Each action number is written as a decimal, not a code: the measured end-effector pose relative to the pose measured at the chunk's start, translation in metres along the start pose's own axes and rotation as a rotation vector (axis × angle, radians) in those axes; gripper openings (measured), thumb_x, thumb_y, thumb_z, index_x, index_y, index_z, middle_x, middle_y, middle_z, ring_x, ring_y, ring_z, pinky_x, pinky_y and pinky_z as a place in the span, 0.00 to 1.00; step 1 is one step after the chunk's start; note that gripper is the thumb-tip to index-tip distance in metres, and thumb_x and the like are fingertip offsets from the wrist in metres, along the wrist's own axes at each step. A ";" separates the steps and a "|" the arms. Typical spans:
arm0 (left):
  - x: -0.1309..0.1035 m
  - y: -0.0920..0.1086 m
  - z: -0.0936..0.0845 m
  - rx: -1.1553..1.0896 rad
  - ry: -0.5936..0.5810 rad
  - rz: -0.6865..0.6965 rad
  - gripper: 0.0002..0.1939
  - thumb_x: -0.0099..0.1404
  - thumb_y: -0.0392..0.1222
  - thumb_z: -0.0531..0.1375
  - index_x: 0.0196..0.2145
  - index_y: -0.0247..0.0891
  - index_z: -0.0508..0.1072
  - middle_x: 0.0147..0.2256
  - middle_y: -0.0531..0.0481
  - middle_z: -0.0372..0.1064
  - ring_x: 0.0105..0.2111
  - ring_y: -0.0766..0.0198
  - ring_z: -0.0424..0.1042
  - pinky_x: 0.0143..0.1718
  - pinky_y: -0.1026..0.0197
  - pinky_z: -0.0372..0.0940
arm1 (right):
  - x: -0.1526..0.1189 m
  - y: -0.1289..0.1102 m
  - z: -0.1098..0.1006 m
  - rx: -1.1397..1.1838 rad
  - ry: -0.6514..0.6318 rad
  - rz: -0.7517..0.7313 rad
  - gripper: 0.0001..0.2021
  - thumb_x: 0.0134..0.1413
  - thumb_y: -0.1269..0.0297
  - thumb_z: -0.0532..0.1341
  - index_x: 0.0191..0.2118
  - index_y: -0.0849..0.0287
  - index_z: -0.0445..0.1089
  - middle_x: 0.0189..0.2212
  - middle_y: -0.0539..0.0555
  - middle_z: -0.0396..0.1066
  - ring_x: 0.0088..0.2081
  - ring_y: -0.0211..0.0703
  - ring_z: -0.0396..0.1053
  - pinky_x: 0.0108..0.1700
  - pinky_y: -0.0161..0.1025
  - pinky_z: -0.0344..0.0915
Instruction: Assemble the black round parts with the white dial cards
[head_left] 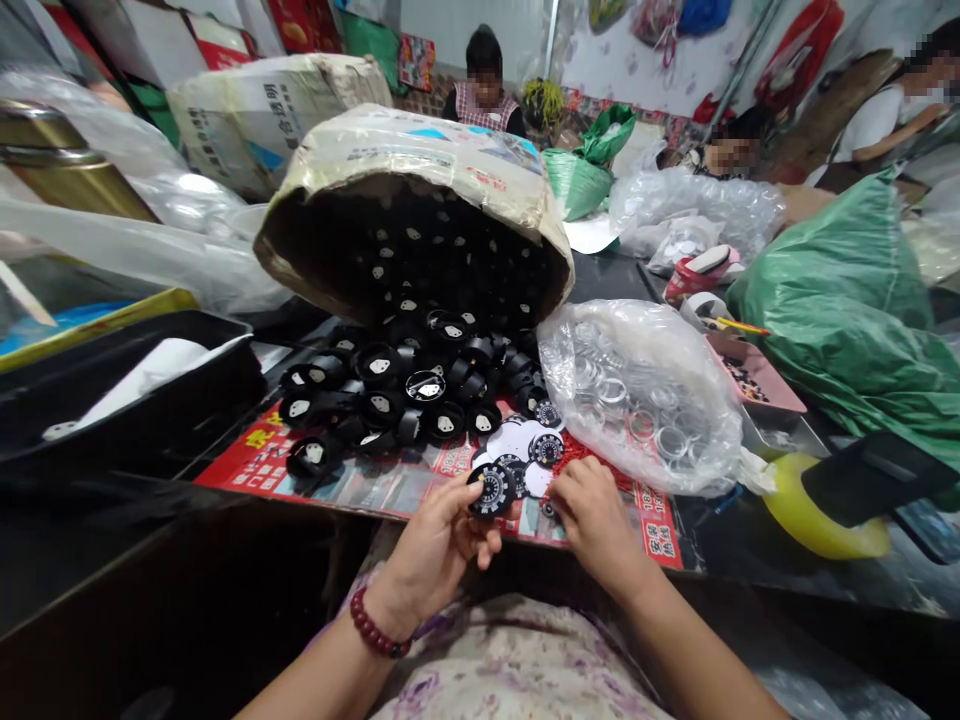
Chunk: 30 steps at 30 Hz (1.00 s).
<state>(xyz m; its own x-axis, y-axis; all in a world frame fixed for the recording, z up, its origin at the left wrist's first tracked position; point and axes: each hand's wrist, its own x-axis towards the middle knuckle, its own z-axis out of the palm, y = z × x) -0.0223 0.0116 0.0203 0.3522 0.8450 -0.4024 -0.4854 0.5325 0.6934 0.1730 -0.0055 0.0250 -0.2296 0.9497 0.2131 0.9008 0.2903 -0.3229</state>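
table: I saw a dark worktop [112, 560] with a red printed sheet [315, 470] spread across the middle.
green sack: big green bag [840, 290] sat at the right, well apart from the hands.
carton: a tipped cardboard box [420, 190] lay on its side, mouth toward me, black round housings [390, 390] spilling out onto the red sheet.
ring bag: a clear plastic bag of clear rings [645, 400] rested just right of the spill, near the right hand.
black tray: an open black case [135, 400] with white paper inside stood at the left.
tape roll: a yellow tape roll [817, 510] lay at the far right edge.
dial stack: small loose pile of printed dial faces and white discs [525, 450] lay between spill and hands.
left hand: left hand [431, 550] pinched one black dial disc [491, 488] by its edge, held just above the sheet.
right hand: right hand [596, 520] rested fingers-down on the sheet by the dial stack; I couldn't tell whether it gripped anything.
progress: my read was early going. Most housings were still heaped in and before the carton, and I saw no finished batch set aside.
others: people sat at the far end, hands not near mine.
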 end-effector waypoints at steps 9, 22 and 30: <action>-0.001 -0.004 -0.010 -0.017 0.052 -0.016 0.04 0.59 0.39 0.57 0.32 0.36 0.67 0.21 0.47 0.74 0.12 0.68 0.66 0.10 0.70 0.59 | 0.010 0.012 0.006 -0.113 -0.008 -0.029 0.08 0.55 0.78 0.53 0.30 0.59 0.65 0.32 0.55 0.65 0.38 0.46 0.58 0.40 0.42 0.54; -0.008 -0.002 0.007 -0.132 -0.078 0.124 0.08 0.61 0.43 0.56 0.37 0.37 0.67 0.29 0.47 0.76 0.21 0.61 0.74 0.17 0.64 0.67 | 0.020 -0.025 0.004 1.489 0.103 0.522 0.08 0.47 0.59 0.64 0.31 0.57 0.69 0.23 0.49 0.70 0.25 0.39 0.67 0.30 0.39 0.64; -0.011 0.001 0.009 -0.153 -0.009 0.142 0.06 0.60 0.40 0.56 0.30 0.34 0.68 0.21 0.49 0.73 0.17 0.66 0.71 0.14 0.69 0.66 | 0.004 -0.064 0.010 1.272 -0.005 0.282 0.07 0.53 0.66 0.62 0.26 0.59 0.70 0.24 0.50 0.69 0.28 0.39 0.67 0.35 0.38 0.63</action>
<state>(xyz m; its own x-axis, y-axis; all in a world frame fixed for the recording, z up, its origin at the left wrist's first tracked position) -0.0199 0.0029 0.0306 0.2788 0.9119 -0.3011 -0.6462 0.4101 0.6436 0.1112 -0.0194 0.0374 -0.0947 0.9955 -0.0078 -0.0594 -0.0135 -0.9981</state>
